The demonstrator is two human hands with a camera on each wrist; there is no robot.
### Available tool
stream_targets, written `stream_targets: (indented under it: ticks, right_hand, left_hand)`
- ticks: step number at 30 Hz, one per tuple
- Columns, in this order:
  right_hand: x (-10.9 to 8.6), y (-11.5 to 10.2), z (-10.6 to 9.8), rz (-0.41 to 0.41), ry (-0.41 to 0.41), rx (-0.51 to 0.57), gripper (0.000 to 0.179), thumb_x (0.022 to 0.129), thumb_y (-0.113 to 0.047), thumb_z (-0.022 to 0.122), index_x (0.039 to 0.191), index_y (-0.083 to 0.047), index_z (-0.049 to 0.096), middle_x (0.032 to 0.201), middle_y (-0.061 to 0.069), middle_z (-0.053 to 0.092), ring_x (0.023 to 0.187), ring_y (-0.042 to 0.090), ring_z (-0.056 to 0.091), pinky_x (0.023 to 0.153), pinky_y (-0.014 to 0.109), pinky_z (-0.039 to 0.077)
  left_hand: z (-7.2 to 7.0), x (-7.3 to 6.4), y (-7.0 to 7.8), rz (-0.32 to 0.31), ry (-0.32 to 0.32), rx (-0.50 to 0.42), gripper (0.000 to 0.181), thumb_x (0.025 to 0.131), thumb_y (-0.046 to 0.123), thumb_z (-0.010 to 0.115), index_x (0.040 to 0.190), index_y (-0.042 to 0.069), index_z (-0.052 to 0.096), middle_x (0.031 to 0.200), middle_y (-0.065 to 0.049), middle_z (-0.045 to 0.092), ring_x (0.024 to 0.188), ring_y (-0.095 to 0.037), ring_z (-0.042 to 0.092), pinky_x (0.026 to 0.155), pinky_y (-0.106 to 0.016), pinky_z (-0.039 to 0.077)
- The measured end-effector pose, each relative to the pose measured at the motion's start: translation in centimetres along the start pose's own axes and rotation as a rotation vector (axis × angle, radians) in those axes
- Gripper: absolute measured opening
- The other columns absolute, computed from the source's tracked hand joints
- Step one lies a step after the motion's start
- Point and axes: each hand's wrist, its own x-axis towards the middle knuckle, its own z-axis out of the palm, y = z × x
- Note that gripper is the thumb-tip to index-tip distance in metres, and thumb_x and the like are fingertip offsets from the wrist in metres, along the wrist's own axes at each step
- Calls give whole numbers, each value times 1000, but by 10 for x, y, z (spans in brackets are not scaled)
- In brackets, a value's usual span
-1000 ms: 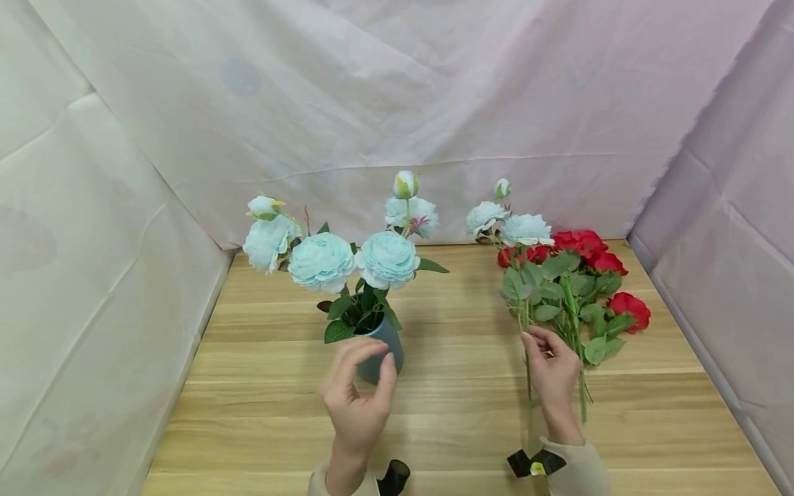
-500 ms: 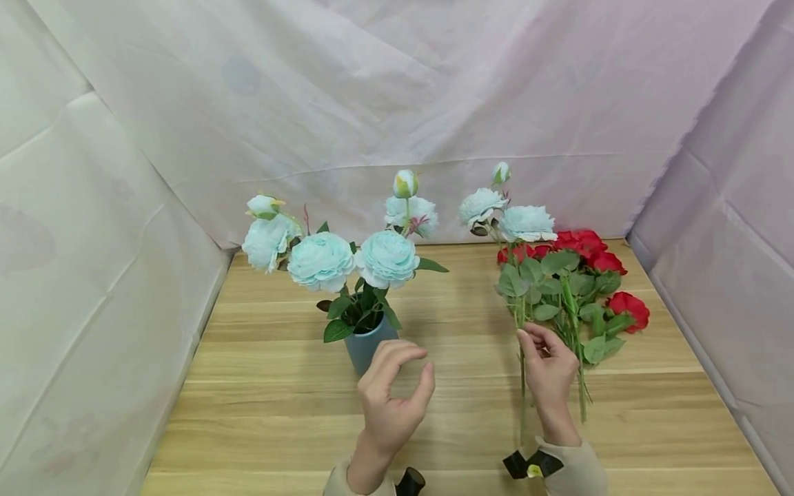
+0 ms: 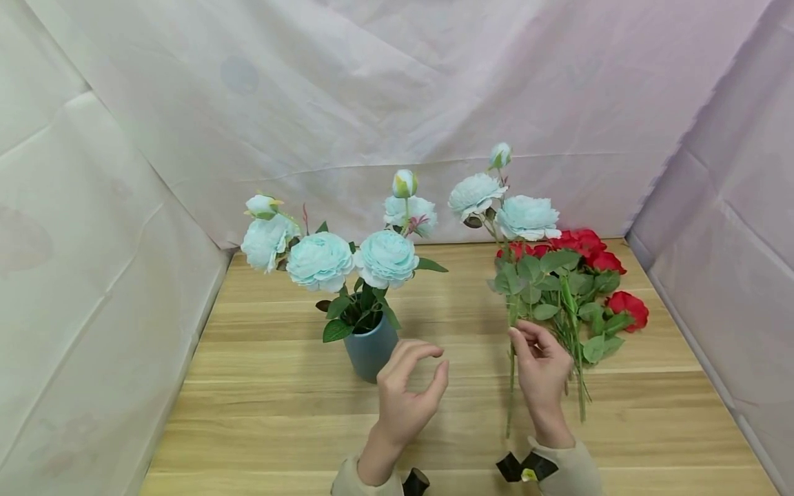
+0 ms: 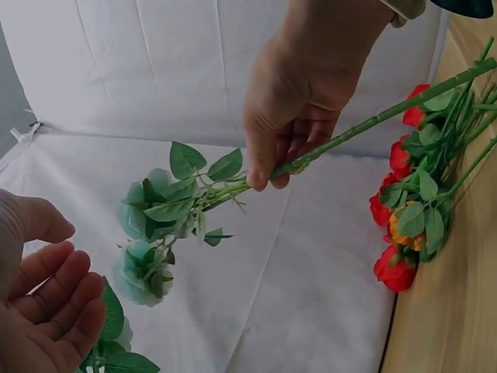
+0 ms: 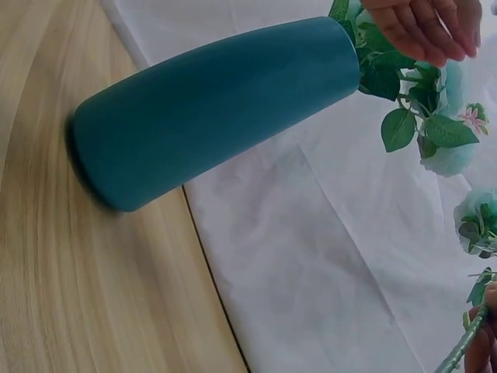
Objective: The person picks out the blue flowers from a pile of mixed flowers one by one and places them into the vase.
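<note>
Between thumb and fingertips my right hand (image 3: 541, 365) pinches the green stem (image 4: 373, 120) of a pale blue artificial flower spray (image 3: 528, 218). The spray stands nearly upright, two blooms and a bud at its top, above the table. My left hand (image 3: 406, 396) is held with fingers bent and thumb apart, nothing between them. It is just in front and to the right of the blue-grey vase (image 3: 371, 351). Several pale blue blooms (image 3: 320, 262) with green leaves stand in that vase. In the right wrist view the vase (image 5: 217, 109) appears tilted by the camera angle.
Several red roses (image 3: 628, 311) with green leaves and stems lie on the wooden table (image 3: 260, 413) at the right. A yellow-orange bloom (image 4: 409, 225) shows among them in the left wrist view. White cloth (image 3: 397, 89) hangs at the back and both sides.
My right hand has brought the blue flower spray up and slightly left, away from the red roses. My left hand has moved right, from in front of the vase toward the spray.
</note>
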Motion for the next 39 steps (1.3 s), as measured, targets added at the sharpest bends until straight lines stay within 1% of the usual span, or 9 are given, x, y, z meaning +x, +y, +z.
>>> stream_targets:
  ticks: [4,8,13,16,20,23,26,30,39]
  right_hand:
    - [-3,12,1,18,5,20,12,76,15,67,88,14,66,72,-6,62,62,-1,55,51,9,43]
    - [-7,16,2,17,-5,29,13,76,16,67,88,12,67,71,-1,64,62,0,55,51,9,43]
    - [-10,-2,4,-2,-43,53,12,76,18,65,88,15,65,69,6,64,59,2,56,51,10,43]
    - [-10,-13,5,-3,-55,71,11,76,19,64,87,16,64,69,4,64,60,3,56,52,10,43]
    - [-11,-12,6,-12,-49,80,12,75,20,64,86,16,64,70,4,65,61,2,56,52,10,43]
    - [-12,-2,5,-23,-40,73,14,74,21,64,87,15,65,70,7,65,61,2,56,52,10,43]
    - [-14,8,4,-19,-37,69,13,76,18,65,88,13,66,71,5,65,61,2,57,53,10,45]
    - [-15,1,3,-26,-27,92,12,77,18,64,88,15,65,72,0,64,60,2,58,54,10,46]
    - [-21,-1,2,-55,-8,177,10,78,18,63,88,18,62,74,-3,61,64,4,59,58,12,49]
  left_hand:
    - [3,-4,-3,-27,-23,14,29,66,-14,69,91,0,64,83,-12,64,78,-23,60,72,-25,50]
    - [5,-6,-5,-43,-42,19,26,71,-10,69,93,1,64,86,-11,65,81,-21,61,74,-24,50]
    - [8,-9,-7,-68,-60,13,21,76,-6,67,95,3,65,88,-8,65,82,-20,61,75,-25,51]
    - [10,-11,-9,-72,-66,13,20,76,-6,66,95,3,65,88,-8,65,83,-19,61,75,-25,51]
    - [13,-14,-12,-69,-75,17,21,75,-6,67,95,2,65,88,-8,65,83,-20,61,74,-26,52]
    - [15,-16,-14,-74,-89,22,23,73,-7,68,95,2,65,88,-10,65,82,-21,61,73,-28,52]
    - [19,-17,-15,-85,-114,23,25,70,-9,70,93,0,65,87,-11,65,81,-22,62,72,-28,52]
    - [25,-18,-14,-102,-155,13,27,68,-11,72,92,-1,65,85,-12,65,79,-22,62,71,-27,52]
    - [44,-32,-17,-230,-261,-53,23,74,-1,75,95,4,66,91,-6,65,86,-14,62,75,-20,50]
